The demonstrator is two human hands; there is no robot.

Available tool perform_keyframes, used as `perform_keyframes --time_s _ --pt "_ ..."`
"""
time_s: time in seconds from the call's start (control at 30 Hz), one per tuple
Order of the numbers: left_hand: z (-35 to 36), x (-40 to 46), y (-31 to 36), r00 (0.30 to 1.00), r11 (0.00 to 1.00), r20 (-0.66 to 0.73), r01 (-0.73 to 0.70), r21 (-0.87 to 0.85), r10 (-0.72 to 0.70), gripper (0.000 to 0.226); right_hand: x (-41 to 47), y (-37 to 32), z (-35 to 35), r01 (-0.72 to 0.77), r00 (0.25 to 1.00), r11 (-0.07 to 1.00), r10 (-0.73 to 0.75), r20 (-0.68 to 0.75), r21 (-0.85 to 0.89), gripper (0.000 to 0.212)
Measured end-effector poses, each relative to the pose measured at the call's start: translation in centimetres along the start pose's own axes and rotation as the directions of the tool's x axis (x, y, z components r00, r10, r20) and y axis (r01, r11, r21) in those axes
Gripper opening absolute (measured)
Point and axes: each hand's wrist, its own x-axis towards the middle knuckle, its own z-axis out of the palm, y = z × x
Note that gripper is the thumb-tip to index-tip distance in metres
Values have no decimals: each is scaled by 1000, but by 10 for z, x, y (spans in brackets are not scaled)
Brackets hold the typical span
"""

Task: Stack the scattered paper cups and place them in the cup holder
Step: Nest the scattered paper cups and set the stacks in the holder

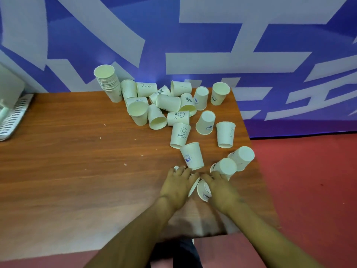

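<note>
Several white paper cups (178, 105) lie scattered, upright, upturned or on their sides, over the far right part of a brown wooden table (77, 171). A tall stack of nested cups (108, 82) leans at the back by the wall. Near the table's front right, my left hand (177, 182) curls over a cup on its side, of which only the rim (194, 186) shows. My right hand (220, 188) grips another cup (203, 191) lying right beside it. The two cups nearly touch. Just beyond my fingers stand an upturned cup (192, 155) and two tipped cups (225, 168).
A perforated metal tray (13, 117) under a pale appliance sits at the table's left edge. A blue and white banner wall (193, 35) closes off the back. The table's right edge (257, 171) drops to a red floor (309, 190); one cup (242, 157) rests close to it.
</note>
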Motion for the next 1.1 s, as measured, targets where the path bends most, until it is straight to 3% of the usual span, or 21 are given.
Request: perform_keyframes --time_s 0.17,0.27,0.4,0.6,0.67,0.77,0.97,1.1 --pt "-4 -11 -10 998 996 -42 37 -82 -41 64 -2 0 -15 -3 1000 996 2 17 87 57" --pt "-18 -31 -29 990 957 -50 116 -267 -134 61 -5 -12 -32 -21 1000 985 24 -14 174 53" --pt "-35 -70 -77 954 842 -79 213 -496 -288 78 -3 -48 -58 -48 997 970 62 -51 238 48" --pt "-52 -138 -168 853 767 -233 260 -586 -467 74 14 -136 -82 -25 990 925 77 -122 379 56" --pt "-61 -156 -201 815 736 -263 265 -623 -516 75 21 -168 -88 37 984 915 38 -176 402 50" --pt "-72 -181 -248 777 706 -301 245 -665 -553 77 34 -213 -96 135 964 901 -24 -263 412 64" --pt "-56 -228 -316 760 615 -245 245 -750 -601 84 52 -292 -89 217 936 894 -76 -345 391 88" --pt "-59 -233 -334 743 569 -231 236 -788 -628 81 56 -312 -77 236 930 890 -90 -355 391 76"
